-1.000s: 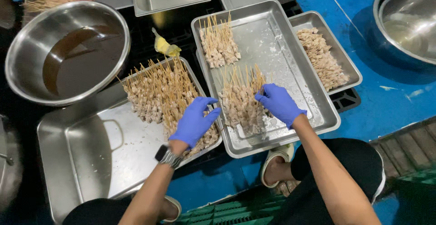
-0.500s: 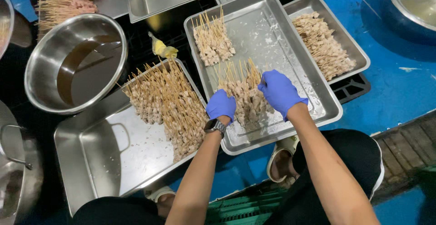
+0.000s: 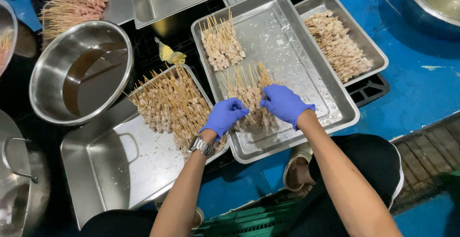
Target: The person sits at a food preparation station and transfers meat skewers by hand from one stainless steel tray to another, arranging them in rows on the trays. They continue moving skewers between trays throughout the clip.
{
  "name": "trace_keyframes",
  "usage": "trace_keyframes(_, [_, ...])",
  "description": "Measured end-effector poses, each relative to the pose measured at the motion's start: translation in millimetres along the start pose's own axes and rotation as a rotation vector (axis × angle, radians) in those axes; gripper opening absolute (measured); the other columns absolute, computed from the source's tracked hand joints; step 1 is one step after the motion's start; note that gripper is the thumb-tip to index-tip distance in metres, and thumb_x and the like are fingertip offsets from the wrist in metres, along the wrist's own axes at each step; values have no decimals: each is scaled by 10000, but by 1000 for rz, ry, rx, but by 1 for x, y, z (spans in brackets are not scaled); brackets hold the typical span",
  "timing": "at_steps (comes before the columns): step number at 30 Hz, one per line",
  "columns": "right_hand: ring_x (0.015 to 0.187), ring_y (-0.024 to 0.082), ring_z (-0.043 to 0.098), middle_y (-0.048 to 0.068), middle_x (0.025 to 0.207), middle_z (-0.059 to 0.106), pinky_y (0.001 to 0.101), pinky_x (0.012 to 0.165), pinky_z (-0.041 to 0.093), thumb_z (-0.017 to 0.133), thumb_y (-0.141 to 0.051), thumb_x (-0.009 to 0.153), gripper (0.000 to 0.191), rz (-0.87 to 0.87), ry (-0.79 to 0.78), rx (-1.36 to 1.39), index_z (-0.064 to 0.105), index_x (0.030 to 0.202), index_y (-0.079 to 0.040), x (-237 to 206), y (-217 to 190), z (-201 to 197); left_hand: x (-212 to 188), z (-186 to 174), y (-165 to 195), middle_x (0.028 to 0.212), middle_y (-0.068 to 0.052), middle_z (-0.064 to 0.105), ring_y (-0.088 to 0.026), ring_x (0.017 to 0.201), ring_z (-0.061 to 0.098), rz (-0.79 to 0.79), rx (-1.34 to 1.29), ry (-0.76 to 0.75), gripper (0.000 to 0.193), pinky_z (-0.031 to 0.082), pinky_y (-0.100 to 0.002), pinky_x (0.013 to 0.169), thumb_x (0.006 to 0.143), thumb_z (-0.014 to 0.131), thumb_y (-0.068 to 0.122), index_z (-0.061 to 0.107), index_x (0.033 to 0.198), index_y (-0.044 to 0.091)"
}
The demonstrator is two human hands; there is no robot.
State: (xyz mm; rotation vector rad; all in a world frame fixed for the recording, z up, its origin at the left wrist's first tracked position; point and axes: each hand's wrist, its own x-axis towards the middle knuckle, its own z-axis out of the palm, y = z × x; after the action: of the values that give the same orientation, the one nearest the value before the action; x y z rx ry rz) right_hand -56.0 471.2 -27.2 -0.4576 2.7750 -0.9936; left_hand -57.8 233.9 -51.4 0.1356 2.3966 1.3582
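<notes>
The left hand (image 3: pixel 225 116) and the right hand (image 3: pixel 283 104), both in blue gloves, meet over a bunch of meat skewers (image 3: pixel 249 93) at the near end of a large steel tray (image 3: pixel 306 60). Each hand is curled around the meat end of the bunch, one on either side, fingers closed on it; the bare sticks fan away from the person. A metal watch (image 3: pixel 201 145) sits on the left wrist.

Farther along the same tray lies a second, smaller bunch of skewers (image 3: pixel 221 45). Just to the left, another tray (image 3: pixel 115 170) carries a big heap of skewers (image 3: pixel 170 104) at its far end. To the right, a smaller tray (image 3: pixel 369 50) holds more skewered meat (image 3: pixel 338 45). A round steel bowl (image 3: pixel 81 69) with brown liquid stands at the left, and a yellow scrap (image 3: pixel 168 54) lies between bowl and trays. The bench surface (image 3: pixel 421 88) is blue.
</notes>
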Motion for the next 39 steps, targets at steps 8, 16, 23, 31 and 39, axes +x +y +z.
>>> trace_keyframes(8, [910, 408, 647, 193, 946, 669, 490, 771, 511, 703, -223, 857, 233, -6, 26, 49, 635, 1009, -60, 10, -25, 50, -9, -1, -7, 838, -39, 747, -91, 744, 674, 45, -121, 88, 251, 555, -262, 693, 868, 775, 203, 735, 1044, 30])
trace_keyframes(16, [920, 387, 666, 177, 950, 692, 463, 801, 526, 726, -183, 803, 219, -52, 38, 79, 689, 983, -63, 17, -16, 51, -13, 1, -19, 885, -42, 759, -88, 794, 685, 60, -245, 67, 223, 557, -252, 711, 896, 745, 150, 721, 1062, 4])
trace_keyframes(23, [915, 379, 669, 178, 931, 697, 467, 806, 525, 752, -235, 821, 222, 5, -52, 10, 698, 938, -54, 9, -17, 34, -25, 14, -18, 1021, -63, 719, -99, 882, 662, 172, -294, -49, 340, 574, -260, 802, 848, 756, 46, 649, 1171, 29])
trace_keyframes(31, [902, 363, 697, 162, 959, 717, 427, 801, 557, 741, -60, 720, 302, -53, -88, 43, 711, 1020, -80, -11, -13, 15, -33, 32, -4, 1027, -51, 732, -117, 907, 692, 323, -197, 46, 273, 577, -281, 824, 924, 732, 95, 670, 1187, 60])
trace_keyframes(39, [857, 403, 657, 184, 903, 674, 460, 742, 523, 799, -138, 763, 250, -82, 14, 59, 661, 953, -52, -12, -14, 30, -47, 27, 7, 1085, -50, 714, -143, 913, 710, 310, -176, 96, 289, 587, -280, 804, 913, 736, 144, 660, 1179, 59])
